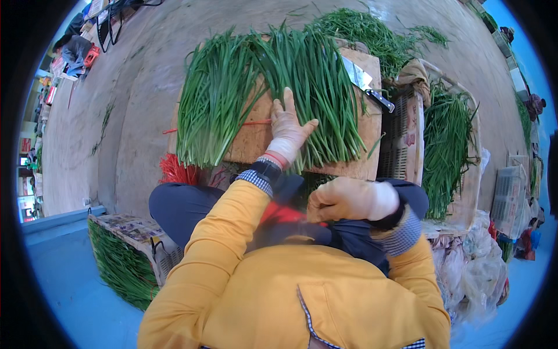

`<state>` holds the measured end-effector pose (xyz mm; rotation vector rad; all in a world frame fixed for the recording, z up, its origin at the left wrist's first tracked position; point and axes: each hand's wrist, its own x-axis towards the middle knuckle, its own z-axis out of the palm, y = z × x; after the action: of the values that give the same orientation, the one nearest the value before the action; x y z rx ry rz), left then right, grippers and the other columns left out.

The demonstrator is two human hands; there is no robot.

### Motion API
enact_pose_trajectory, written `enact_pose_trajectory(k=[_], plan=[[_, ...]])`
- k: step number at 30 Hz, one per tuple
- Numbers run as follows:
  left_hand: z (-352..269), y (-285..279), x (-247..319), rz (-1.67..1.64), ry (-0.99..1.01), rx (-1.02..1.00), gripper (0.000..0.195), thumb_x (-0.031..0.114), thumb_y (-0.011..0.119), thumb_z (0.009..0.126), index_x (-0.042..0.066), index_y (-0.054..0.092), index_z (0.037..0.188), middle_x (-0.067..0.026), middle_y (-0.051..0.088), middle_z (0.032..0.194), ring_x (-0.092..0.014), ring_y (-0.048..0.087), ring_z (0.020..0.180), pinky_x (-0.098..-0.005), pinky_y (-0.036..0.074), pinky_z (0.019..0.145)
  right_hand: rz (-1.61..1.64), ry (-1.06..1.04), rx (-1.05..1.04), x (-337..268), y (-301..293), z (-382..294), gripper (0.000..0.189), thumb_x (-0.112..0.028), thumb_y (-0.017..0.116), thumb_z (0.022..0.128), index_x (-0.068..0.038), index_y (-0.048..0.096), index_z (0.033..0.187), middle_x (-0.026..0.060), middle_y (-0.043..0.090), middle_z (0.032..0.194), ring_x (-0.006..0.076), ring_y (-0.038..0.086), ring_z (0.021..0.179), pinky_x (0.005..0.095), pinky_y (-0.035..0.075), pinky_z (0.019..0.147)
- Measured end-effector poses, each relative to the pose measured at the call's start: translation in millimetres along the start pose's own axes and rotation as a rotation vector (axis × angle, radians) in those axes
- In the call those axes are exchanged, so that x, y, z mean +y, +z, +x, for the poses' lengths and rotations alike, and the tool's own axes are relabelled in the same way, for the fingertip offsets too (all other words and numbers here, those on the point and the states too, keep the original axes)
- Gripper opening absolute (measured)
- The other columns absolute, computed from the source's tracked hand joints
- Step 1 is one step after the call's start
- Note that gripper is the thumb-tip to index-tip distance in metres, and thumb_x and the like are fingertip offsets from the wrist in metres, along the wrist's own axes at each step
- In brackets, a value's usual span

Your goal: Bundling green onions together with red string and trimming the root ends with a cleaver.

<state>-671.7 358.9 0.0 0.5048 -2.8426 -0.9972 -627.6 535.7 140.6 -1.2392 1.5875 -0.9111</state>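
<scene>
Long green leafy stalks, seemingly Chinese chives, lie in a left pile (213,96) and a right pile (311,91) on a wooden board (250,141). My left hand (290,126), in a thin pale glove, rests with spread fingers on the left edge of the right pile. A red tie (257,122) runs across the board beside that hand. Nearer my body, my right hand (344,200), gloved too, is raised with curled fingers and slightly blurred; whether it pinches anything cannot be told. A cleaver (359,76) with a black handle lies at the board's right edge.
Right of the board stands a plastic crate (473,183) of greens, with plastic bags (475,266) below it. Loose greens (362,35) lie beyond the board. Red ties (176,170) hang near my left knee. Another crate (168,257) is at lower left. A person (76,52) sits far left.
</scene>
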Motion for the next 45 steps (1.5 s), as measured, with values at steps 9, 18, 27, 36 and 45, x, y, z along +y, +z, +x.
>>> enact_pose_trajectory(k=[9,18,27,36,45], plan=[[-18,-40,-2,-0.120,0.169,0.234,0.103,0.036,0.076,0.066,0.006,0.014,0.142,-0.0327,0.030,0.133,-0.045,0.032,0.124,-0.0449,0.028,0.104,-0.704,0.722,0.868,93,-82,25,0.046,-0.031,0.067,0.079,-0.004,0.050,0.112,0.0190,0.061,0.095,0.0332,0.059,0.092,0.0418,0.047,0.078],[-30,-9,-11,-0.435,-0.143,0.051,0.113,0.044,0.078,0.067,-0.008,0.009,0.140,-0.0267,0.022,0.144,-0.031,0.023,0.134,-0.0326,0.021,0.108,-0.076,0.405,0.948,88,-46,18,0.010,-0.006,0.056,0.083,-0.003,0.063,0.088,0.0087,0.064,0.083,0.0115,0.057,0.063,0.0250,0.044,0.054],[-36,-12,-13,-0.599,-0.258,0.170,0.098,0.030,0.077,0.074,-0.004,0.013,0.140,-0.0118,0.049,0.107,-0.019,0.048,0.094,-0.0296,0.041,0.085,-0.124,0.146,1.304,7,-194,-35,0.023,-0.014,0.051,0.090,-0.001,0.056,0.109,0.0115,0.061,0.095,0.0130,0.058,0.072,0.0241,0.048,0.057],[-40,-15,-15,-0.782,-0.305,0.029,0.097,0.027,0.074,0.077,-0.009,0.008,0.139,-0.0094,0.058,0.105,-0.014,0.054,0.091,-0.0251,0.042,0.083,-0.577,0.411,1.240,138,-56,-7,0.036,-0.025,0.070,0.079,-0.001,0.057,0.104,0.0110,0.064,0.098,0.0185,0.061,0.083,0.0314,0.049,0.076],[1,-2,5,-1.140,-0.210,-0.339,0.048,0.014,0.071,0.078,-0.001,0.050,0.118,-0.0082,0.062,0.106,-0.019,0.059,0.094,-0.0335,0.048,0.084,0.246,0.517,0.940,137,-26,24,0.085,-0.018,0.074,0.076,0.005,0.021,0.140,0.0160,0.054,0.119,0.0217,0.053,0.107,0.0284,0.041,0.091]])
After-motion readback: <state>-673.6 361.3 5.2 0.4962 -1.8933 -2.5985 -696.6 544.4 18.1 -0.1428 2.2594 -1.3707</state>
